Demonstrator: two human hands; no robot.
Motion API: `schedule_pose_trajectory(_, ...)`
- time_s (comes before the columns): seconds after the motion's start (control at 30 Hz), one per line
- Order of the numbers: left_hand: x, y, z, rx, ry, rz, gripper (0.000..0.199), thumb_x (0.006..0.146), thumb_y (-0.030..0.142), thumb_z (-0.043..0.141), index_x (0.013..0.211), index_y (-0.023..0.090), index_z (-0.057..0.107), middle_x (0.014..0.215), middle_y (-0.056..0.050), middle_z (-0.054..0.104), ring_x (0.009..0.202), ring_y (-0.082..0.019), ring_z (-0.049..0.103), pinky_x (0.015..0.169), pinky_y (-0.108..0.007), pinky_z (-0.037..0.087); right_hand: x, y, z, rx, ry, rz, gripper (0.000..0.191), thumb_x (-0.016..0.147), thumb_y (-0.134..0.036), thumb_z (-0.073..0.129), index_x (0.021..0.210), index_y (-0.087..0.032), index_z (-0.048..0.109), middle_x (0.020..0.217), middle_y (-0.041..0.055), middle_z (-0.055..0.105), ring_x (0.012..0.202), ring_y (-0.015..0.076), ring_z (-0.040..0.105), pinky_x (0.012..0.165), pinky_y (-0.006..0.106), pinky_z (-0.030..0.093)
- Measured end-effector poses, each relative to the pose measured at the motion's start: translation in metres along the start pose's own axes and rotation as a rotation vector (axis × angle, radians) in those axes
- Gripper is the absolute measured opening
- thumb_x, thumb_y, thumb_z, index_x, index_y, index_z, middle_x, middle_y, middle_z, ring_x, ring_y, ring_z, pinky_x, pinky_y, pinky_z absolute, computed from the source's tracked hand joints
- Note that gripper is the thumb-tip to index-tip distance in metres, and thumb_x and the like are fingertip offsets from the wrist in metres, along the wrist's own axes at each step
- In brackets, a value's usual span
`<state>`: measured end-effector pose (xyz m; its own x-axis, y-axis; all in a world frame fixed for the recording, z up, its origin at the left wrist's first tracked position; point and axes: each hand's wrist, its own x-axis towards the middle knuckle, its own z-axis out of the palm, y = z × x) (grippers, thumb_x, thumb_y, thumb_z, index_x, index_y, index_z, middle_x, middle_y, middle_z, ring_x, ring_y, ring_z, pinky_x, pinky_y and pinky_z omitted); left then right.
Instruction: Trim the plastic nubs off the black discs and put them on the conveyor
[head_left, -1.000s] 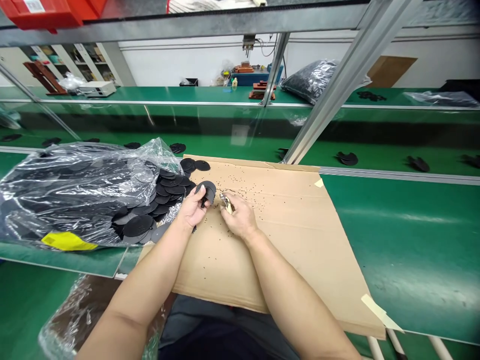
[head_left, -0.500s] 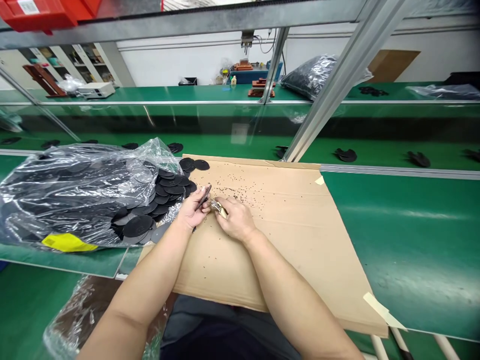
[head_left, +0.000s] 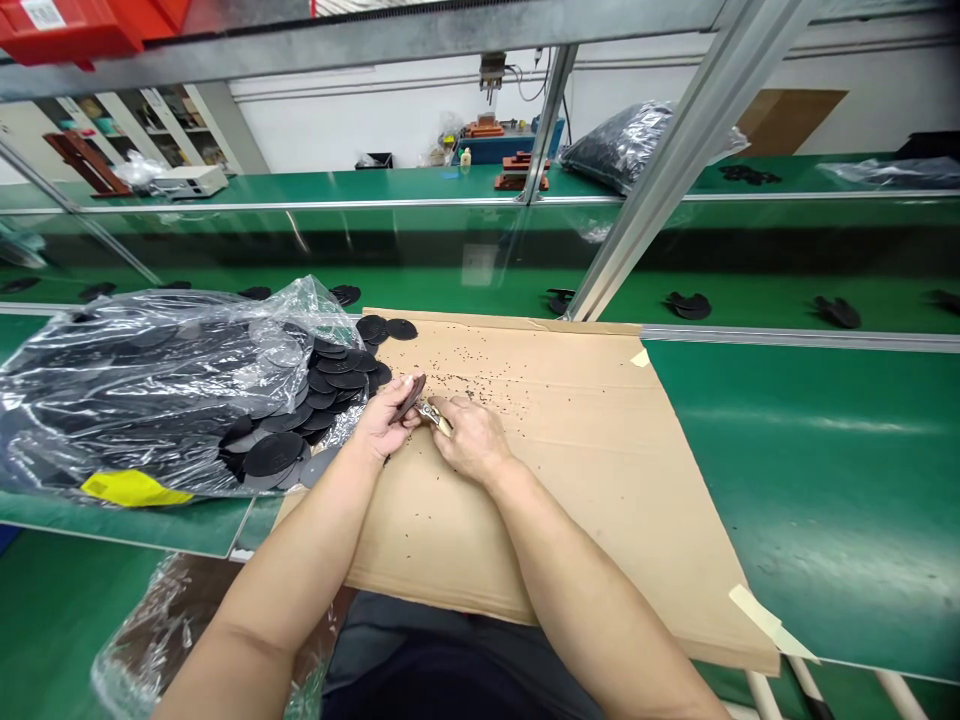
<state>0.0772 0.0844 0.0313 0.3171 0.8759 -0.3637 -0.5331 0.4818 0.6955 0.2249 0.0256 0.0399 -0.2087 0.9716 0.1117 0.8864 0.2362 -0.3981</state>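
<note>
Between the fingers of my left hand [head_left: 384, 420] is a thin black disc [head_left: 409, 396], tilted on edge. My right hand [head_left: 472, 438] is closed around a small pair of pliers-like cutters [head_left: 435, 416] with pale handles. Their metal jaws point left and reach the lower edge of the disc; whether they bite into it I cannot tell. Under both hands lies a cardboard sheet [head_left: 585, 480], sprinkled with tiny dark bits [head_left: 469, 385]. Left of my left hand, a heap of black discs [head_left: 330, 380] spills out of a clear plastic bag [head_left: 150, 370].
Beyond the cardboard runs a green conveyor belt [head_left: 465, 290] with small piles of black pieces [head_left: 688, 306]. A slanted metal post [head_left: 660, 170] rises at the belt's near edge. A red bin [head_left: 90, 30] sits on the overhead shelf. Tape [head_left: 772, 622] marks the cardboard's near right corner.
The disc in my left hand has turned a little, showing more of its face. The cutters have shifted slightly at its edge. Both arms stay almost where they were.
</note>
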Motion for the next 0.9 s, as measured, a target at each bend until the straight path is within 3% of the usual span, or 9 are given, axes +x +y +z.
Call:
schedule_pose_trajectory(0.47, 0.005, -0.008, -0.004, 0.043, 0.008, 0.071, 0.030, 0.065, 0.022, 0.079, 0.089, 0.011, 0.064, 0.064, 0.002, 0.056, 0.042, -0.003, 0.042, 0.035, -0.016, 0.031, 0.001, 0.000, -0.004, -0.091, -0.102, 0.016, 0.035, 0.084, -0.017, 0.044, 0.113, -0.027, 0.060, 0.100, 0.0067, 0.068, 0.084, 0.0229, 0.063, 0.071, 0.032, 0.045)
schedule_pose_trajectory(0.63, 0.004, -0.007, 0.001, 0.039, 0.018, 0.081, 0.029, 0.068, 0.025, 0.078, 0.087, 0.012, 0.061, 0.061, 0.003, 0.053, 0.041, -0.004, 0.041, 0.036, -0.016, 0.031, 0.001, 0.003, 0.000, -0.053, -0.027, 0.021, 0.039, 0.082, -0.018, 0.047, 0.117, -0.027, 0.059, 0.103, 0.0063, 0.068, 0.087, 0.0231, 0.064, 0.073, 0.031, 0.046)
schedule_pose_trajectory(0.77, 0.003, -0.007, 0.004, -0.002, 0.028, 0.097, 0.031, 0.068, 0.027, 0.078, 0.089, 0.016, 0.059, 0.061, 0.004, 0.052, 0.042, -0.004, 0.043, 0.036, -0.016, 0.031, 0.001, 0.005, 0.008, 0.208, 0.139, 0.077, 0.034, 0.083, -0.025, 0.049, 0.115, -0.025, 0.061, 0.099, 0.0050, 0.068, 0.088, 0.0216, 0.062, 0.079, 0.032, 0.047)
schedule_pose_trajectory(0.9, 0.005, -0.005, 0.004, -0.097, 0.102, 0.132, 0.030, 0.067, 0.025, 0.079, 0.084, 0.017, 0.056, 0.068, 0.003, 0.059, 0.051, -0.007, 0.053, 0.042, -0.017, 0.038, 0.005, 0.013, 0.007, 0.792, 0.216, 0.164, 0.044, 0.087, -0.041, 0.044, 0.122, -0.017, 0.056, 0.086, 0.0063, 0.068, 0.077, 0.0209, 0.063, 0.072, 0.035, 0.051)
